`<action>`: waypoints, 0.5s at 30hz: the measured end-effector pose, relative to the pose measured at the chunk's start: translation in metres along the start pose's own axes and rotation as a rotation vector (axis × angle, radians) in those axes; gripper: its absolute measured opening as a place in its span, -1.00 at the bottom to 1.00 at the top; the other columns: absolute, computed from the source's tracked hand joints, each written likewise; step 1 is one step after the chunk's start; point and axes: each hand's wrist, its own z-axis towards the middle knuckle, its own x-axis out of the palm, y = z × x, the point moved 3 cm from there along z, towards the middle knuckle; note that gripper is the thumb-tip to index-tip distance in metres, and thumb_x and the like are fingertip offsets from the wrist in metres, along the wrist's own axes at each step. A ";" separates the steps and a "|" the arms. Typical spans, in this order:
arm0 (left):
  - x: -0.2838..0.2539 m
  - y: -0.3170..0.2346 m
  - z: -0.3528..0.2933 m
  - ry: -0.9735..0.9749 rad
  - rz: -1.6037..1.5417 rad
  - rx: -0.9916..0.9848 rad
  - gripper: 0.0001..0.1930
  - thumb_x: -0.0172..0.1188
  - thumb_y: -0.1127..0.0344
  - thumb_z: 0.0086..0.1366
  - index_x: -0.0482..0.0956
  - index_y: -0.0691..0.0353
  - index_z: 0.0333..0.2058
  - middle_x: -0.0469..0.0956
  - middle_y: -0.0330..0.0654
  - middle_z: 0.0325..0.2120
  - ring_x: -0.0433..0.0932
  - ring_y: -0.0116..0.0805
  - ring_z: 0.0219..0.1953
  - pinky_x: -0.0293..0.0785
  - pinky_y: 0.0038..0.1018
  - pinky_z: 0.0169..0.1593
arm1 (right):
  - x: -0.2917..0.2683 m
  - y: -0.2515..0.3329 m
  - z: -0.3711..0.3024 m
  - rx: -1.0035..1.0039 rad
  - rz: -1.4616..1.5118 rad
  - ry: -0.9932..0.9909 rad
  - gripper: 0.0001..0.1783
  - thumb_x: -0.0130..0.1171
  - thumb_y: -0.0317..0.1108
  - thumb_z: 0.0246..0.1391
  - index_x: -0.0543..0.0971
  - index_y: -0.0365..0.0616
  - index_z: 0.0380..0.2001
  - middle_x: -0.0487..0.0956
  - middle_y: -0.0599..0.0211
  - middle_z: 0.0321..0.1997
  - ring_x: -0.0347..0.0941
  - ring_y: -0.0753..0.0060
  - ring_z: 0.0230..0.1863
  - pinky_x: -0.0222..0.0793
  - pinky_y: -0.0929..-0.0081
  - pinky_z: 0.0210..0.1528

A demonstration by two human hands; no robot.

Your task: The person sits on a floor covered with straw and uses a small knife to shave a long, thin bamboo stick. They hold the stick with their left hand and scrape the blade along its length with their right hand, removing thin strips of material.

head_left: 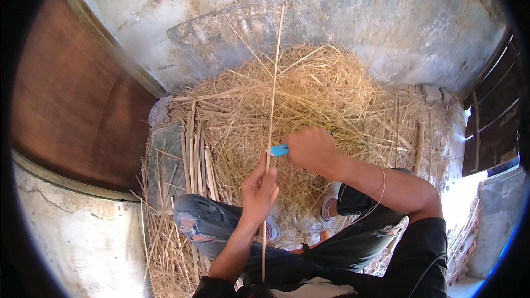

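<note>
A long, thin, pale strip (274, 80), which looks like split bamboo, runs almost upright through the middle of the view, from the wall down to my lap. My left hand (259, 192) is closed round it, with the thumb and fingers pinching it just below the blade. In a fist, my right hand (312, 149) grips a blue utility knife (280, 150). The knife points left, and its short blade touches or nearly touches the strip just above my left fingers. Most of the knife's handle is hidden inside the fist.
A heap of shavings (326, 77) covers the floor up to the stained wall (353, 11). Several flat strips (192, 154) lie to the left, near my knee. A brown wooden door (77, 94) stands at left, dark boards (494, 110) at right.
</note>
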 end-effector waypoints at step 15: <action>-0.011 0.028 -0.082 0.393 0.430 -0.054 -0.37 0.13 0.40 0.47 0.17 0.24 0.44 0.28 -0.50 -0.49 0.16 -0.71 -0.50 0.15 -0.66 -0.44 | -0.063 -0.279 0.004 0.901 -0.158 -0.343 -0.71 0.07 -0.29 0.20 0.66 -0.29 -0.25 0.67 -0.25 -0.19 0.64 -0.34 -0.16 0.57 -0.08 -0.05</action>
